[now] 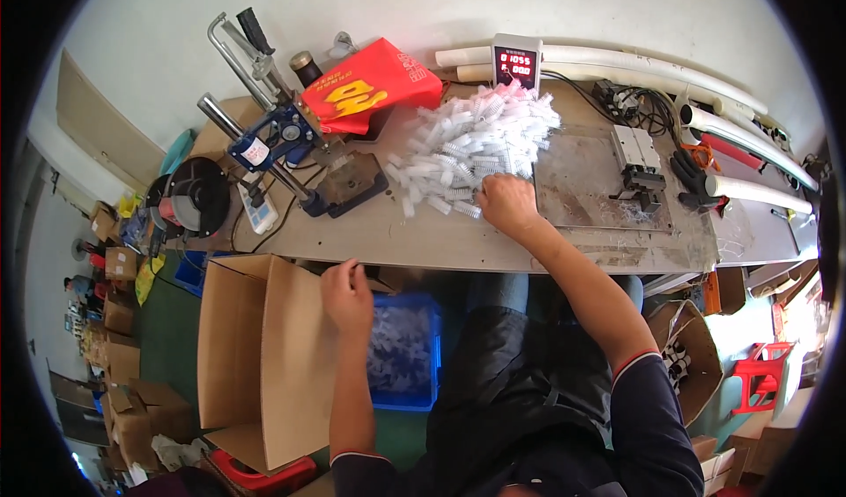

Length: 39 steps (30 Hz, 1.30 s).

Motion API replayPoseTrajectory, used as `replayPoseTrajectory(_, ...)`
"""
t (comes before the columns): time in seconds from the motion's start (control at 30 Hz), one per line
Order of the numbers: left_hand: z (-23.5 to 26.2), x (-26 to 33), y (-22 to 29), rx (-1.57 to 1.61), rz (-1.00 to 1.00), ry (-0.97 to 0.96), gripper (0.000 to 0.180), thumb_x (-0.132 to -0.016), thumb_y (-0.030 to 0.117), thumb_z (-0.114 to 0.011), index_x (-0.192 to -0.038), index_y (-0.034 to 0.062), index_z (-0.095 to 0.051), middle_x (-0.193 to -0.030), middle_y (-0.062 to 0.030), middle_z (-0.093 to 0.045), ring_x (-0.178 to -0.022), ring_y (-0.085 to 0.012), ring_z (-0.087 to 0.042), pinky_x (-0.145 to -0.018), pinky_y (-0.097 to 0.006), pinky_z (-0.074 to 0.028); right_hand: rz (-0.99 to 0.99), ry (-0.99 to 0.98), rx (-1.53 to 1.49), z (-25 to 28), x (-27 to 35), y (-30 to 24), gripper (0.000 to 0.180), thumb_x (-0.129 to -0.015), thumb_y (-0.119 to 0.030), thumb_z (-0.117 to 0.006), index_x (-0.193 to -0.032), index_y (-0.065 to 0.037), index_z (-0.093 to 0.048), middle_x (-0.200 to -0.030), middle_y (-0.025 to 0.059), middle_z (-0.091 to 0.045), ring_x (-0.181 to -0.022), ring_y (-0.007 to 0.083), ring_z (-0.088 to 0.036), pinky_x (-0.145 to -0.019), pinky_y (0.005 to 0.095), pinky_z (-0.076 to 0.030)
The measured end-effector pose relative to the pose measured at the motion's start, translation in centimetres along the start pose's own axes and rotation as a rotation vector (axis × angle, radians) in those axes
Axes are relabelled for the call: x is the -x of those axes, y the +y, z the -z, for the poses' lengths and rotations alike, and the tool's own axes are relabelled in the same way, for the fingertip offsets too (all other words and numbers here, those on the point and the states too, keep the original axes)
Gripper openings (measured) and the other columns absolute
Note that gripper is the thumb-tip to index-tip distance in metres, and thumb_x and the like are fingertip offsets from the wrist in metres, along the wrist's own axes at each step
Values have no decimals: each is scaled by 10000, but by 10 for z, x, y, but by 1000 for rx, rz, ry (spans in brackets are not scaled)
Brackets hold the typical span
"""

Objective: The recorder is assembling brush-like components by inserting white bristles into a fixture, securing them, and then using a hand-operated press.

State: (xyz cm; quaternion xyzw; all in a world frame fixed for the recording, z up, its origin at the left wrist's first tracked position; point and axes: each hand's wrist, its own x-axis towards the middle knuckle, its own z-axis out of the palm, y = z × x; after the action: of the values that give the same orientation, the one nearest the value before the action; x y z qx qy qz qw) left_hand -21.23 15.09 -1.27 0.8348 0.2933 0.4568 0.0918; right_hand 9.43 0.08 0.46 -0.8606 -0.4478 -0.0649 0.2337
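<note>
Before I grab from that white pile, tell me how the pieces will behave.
The white pieces look like small ribbed plastic tubes, so probably light and stiff. They lie heaped loosely on the bench, so pulling some with the right hand will likely make others slide or roll. The strays at the pile's edge suggest that they scatter easily.
</note>
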Motion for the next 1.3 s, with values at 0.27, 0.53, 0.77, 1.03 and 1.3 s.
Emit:
replayPoseTrajectory(0.27, -53, -9, 64, 204, -47, -131, 125, -898, 72, -737, -1019, 54, -715, -782, -66, -583, -674, -219, -561, -652, -358, -475, -238, 170, -352, 45, 43, 12, 208, -894, -218, -645, -870, -23, -714, -793, 180, -728, -784, 363, -721, -749, 463, -564)
replayPoseTrajectory(0.53, -117, -20, 155, 540, -126, -220, 96, -913, 95, -751, -997, 55, -729, -770, -57, -605, -643, -180, -545, -615, -319, -470, -533, 347, -275, 110, 187, 127, 181, -841, -204, -692, -866, -29, -730, -782, 195, -715, -763, 378, -716, -715, 446, -562)
replayPoseTrajectory(0.77, -197, -43, 264, 704, -387, -292, 98, -905, 106, -753, -992, 67, -731, -776, -65, -633, -650, -196, -591, -612, -342, -481, -638, 367, -197, 134, 197, 170, 193, -787, -205, -660, -811, -29, -734, -795, 205, -710, -793, 406, -705, -744, 484, -561)
replayPoseTrajectory(1.03, -261, -51, 273, 698, -291, -352, 79, -911, 130, -721, -969, 78, -708, -856, -93, -682, -713, -273, -647, -656, -401, -511, -752, 171, -91, 137, 165, 178, 233, -784, -264, -632, -818, -59, -739, -810, 199, -715, -823, 399, -703, -761, 492, -556)
replayPoseTrajectory(1.3, -262, -55, 268, 753, -85, -476, 104, -901, 138, -735, -975, 66, -726, -839, -90, -695, -681, -244, -655, -657, -369, -515, -818, 231, -97, 126, 159, 186, 252, -800, -276, -643, -859, -55, -749, -825, 169, -729, -831, 367, -712, -772, 465, -553)
